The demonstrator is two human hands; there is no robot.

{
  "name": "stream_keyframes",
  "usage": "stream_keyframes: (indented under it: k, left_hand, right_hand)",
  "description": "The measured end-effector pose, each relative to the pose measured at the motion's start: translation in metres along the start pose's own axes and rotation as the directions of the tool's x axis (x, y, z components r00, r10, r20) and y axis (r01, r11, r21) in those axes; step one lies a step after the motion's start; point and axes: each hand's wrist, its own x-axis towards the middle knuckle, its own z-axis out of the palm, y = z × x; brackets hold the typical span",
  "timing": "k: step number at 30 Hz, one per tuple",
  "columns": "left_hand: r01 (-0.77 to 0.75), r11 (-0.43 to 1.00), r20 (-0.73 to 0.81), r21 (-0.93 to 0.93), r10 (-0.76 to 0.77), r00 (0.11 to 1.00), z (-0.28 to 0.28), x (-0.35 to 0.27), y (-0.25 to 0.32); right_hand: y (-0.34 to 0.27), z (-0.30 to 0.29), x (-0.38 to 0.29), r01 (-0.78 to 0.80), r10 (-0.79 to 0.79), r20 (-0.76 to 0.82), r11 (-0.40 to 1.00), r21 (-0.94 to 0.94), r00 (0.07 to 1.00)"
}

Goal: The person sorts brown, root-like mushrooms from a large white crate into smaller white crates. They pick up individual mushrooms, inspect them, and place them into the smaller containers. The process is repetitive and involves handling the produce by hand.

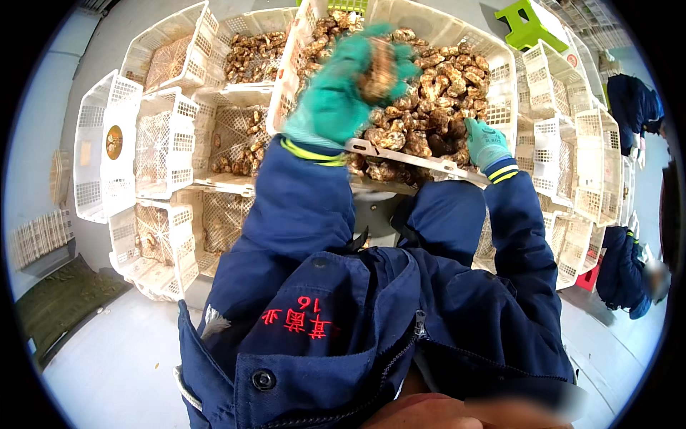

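My left hand (pixel 356 80), in a green glove and motion-blurred, holds a brown mushroom (pixel 378 69) above a large white plastic crate (pixel 504 80). A heap of brown-and-cream mushrooms (pixel 450 80) fills much of this crate. Close to its front right corner is my right hand (pixel 486 143), in a light green glove. Its fingertips point at a dark mushroom (pixel 457 130) near the crate's front rim; whether they grip anything cannot be told. The crate lies before my knees.
Smaller white crates (pixel 166 142) stand at the left, some holding mushrooms (pixel 256 53). More crates (pixel 595 161) are at the right, with a green stool (pixel 522 24) behind. Two people in dark blue, one upper right (pixel 632 107) and one lower right (pixel 621 273), are at the far right.
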Motion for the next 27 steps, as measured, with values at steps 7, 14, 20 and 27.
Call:
stream_keyframes:
  k: [7,14,20,27]
  left_hand:
    - [-0.171,0.970,-0.506,0.175,0.238,0.829,-0.131,-0.132,0.116]
    - [0.317,0.593,-0.654,0.740,0.527,0.542,-0.161,-0.180,0.108]
    - [0.241,0.873,-0.268,0.423,-0.134,0.954,0.015,-0.035,0.000]
    - [0.317,0.895,-0.124,-0.314,-0.370,0.921,0.027,0.016,-0.114]
  right_hand:
    - [0.008,-0.004,-0.002,-0.073,0.076,-0.044,0.995,0.071,0.996]
    - [0.008,-0.060,-0.024,0.205,-0.064,-0.203,0.037,0.978,0.977]
    - [-0.020,-0.095,-0.041,0.339,-0.132,-0.400,-0.334,0.880,0.907]
    - [-0.047,-0.124,-0.057,0.679,-0.063,-0.742,0.462,0.571,0.668]
